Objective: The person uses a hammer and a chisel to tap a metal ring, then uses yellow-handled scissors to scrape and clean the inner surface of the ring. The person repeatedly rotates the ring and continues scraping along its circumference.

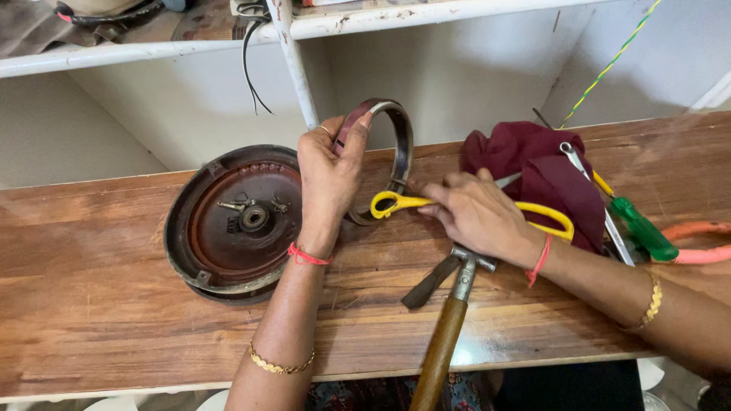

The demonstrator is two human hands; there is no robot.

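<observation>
Wooden workbench (99, 304) boards lie under both hands: the left hand (327, 179) grips an upright metal ring (399, 144) just right of a round drum (232, 221), while the right hand (480, 213) grasps yellow-handled scissors (396, 202), a claw hammer (449, 304) just below it.

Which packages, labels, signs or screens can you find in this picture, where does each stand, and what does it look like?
None show: no package, label, sign or screen.
The wooden bench carries only tools and parts.
The left hand holds a curved metal band; the right hand rests on yellow-handled scissors.
</observation>
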